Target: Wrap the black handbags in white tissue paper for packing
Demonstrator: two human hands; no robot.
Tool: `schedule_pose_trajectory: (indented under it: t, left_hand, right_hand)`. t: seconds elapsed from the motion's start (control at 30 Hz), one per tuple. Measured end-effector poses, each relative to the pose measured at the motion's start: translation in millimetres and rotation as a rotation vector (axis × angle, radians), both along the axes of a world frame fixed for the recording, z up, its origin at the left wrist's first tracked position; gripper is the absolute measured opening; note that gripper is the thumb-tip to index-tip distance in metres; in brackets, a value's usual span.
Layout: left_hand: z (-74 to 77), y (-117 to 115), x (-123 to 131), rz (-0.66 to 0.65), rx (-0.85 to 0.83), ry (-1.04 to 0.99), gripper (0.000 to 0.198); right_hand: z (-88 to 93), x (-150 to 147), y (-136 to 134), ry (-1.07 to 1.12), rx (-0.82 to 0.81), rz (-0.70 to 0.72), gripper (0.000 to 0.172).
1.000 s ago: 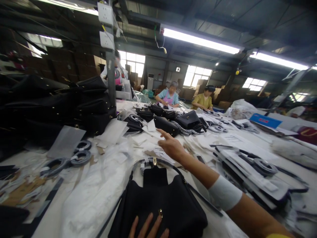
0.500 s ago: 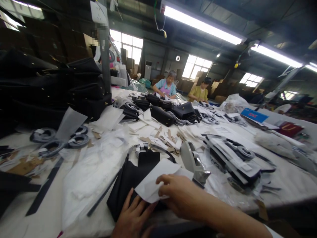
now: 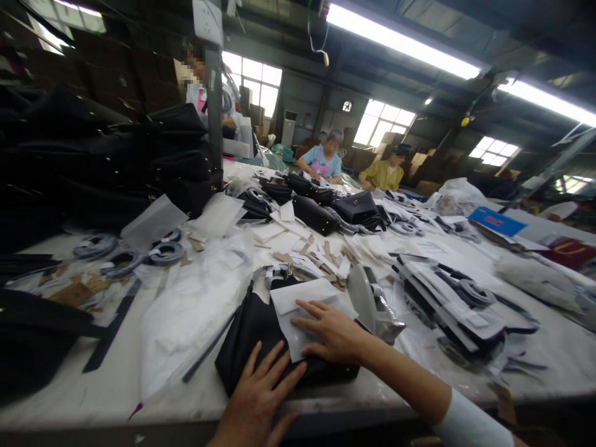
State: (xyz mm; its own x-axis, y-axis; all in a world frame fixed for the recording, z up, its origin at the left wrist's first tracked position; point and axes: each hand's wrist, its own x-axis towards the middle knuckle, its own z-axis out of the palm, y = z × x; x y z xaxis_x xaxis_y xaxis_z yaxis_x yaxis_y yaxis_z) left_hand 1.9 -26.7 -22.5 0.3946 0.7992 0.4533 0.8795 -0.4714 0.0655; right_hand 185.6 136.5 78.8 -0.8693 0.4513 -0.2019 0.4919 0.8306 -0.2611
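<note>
A black handbag lies on the table in front of me, its handle and a gold-coloured clasp towards the far side. Over its upper right part is a white sheet, thin like tissue paper. My right hand rests on this sheet with the fingers spread, pressing it flat against the bag. My left hand lies on the near left part of the bag, fingers apart, just short of the sheet's lower corner. A grey tape dispenser stands right beside the bag.
Black bags are stacked high at the left. Plastic film and wrapped rolled straps lie left of the handbag. A flat pile of black pieces and white sheets is at the right. Two co-workers sit across the table; another person stands behind the post.
My right hand has gone from pinching the sheet to lying open on it. The sheet has shifted up the bag and lies flatter. The camera view has turned slightly left.
</note>
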Motion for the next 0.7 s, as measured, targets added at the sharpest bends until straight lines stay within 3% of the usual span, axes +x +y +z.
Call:
schedule_pose_trajectory:
  t: [0.17,0.23,0.37,0.53,0.6,0.7]
  left_hand:
    - [-1.2,0.4,0.8,0.012,-0.059,-0.046,0.078]
    - [-1.9,1.8,0.9,0.012,-0.054,-0.054,0.078]
    - [-1.8,5.9,-1.7,-0.020,0.034,-0.060,0.069]
    - [-5.9,8.8,-2.1,0.002,0.094,-0.002,0.060]
    - [-15.0,10.1,1.2,0.037,0.126,0.014,0.053]
    - [-31.4,13.5,5.2,0.094,0.221,0.021,0.047]
  right_hand:
    - [8.3,-7.2,1.5,-0.098,-0.088,0.021,0.094]
    - [6.4,-4.9,2.7,-0.096,-0.106,0.031,0.085]
    - [-6.0,-1.9,4.4,-0.045,-0.021,-0.049,0.047]
    - [-7.5,-4.5,7.0,-0.008,-0.024,-0.059,0.049]
    - [-8.9,-4.5,11.1,0.007,-0.034,-0.070,0.052]
    - [-19.2,-7.4,24.1,0.025,-0.047,-0.059,0.041]
